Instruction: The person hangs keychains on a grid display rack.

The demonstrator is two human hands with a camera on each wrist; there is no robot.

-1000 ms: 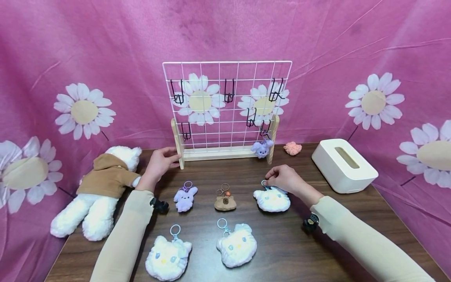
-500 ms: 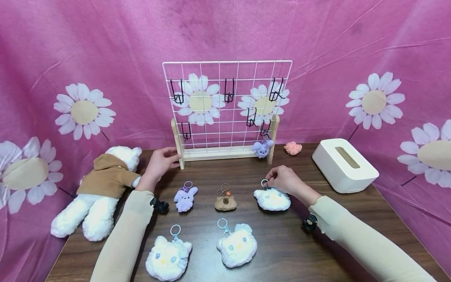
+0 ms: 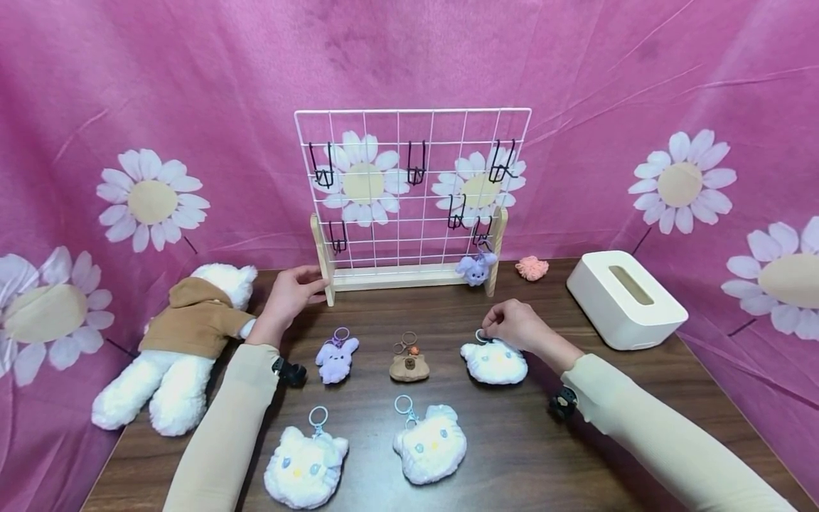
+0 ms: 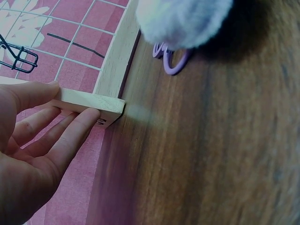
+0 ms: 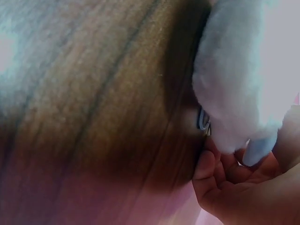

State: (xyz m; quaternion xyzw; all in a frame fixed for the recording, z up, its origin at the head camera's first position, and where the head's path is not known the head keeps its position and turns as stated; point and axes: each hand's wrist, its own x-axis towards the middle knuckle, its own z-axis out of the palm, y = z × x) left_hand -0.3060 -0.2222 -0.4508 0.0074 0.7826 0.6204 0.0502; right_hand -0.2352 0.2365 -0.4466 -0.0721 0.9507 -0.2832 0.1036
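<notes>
My left hand [image 3: 293, 294] grips the left wooden leg [image 4: 86, 102] of a white wire grid rack [image 3: 398, 185], thumb on one face and fingers on the other in the left wrist view. My right hand [image 3: 517, 327] pinches the top of a white cat plush keychain [image 3: 495, 364], near its ring, on the table. In the right wrist view the white plush [image 5: 243, 70] covers part of the fingers. A purple bunny keychain [image 3: 476, 269] hangs from a low right hook. Several black hooks, such as the top middle hook [image 3: 416, 167], hang bare on the grid.
Lying on the brown table [image 3: 512, 441] are a purple bunny keychain [image 3: 336, 361], a brown plush keychain [image 3: 409, 368] and two white cat keychains [image 3: 307, 469]. A teddy bear [image 3: 192, 334] lies left. Right stand a white tissue box [image 3: 630, 313] and a pink fluffy clump [image 3: 532, 269].
</notes>
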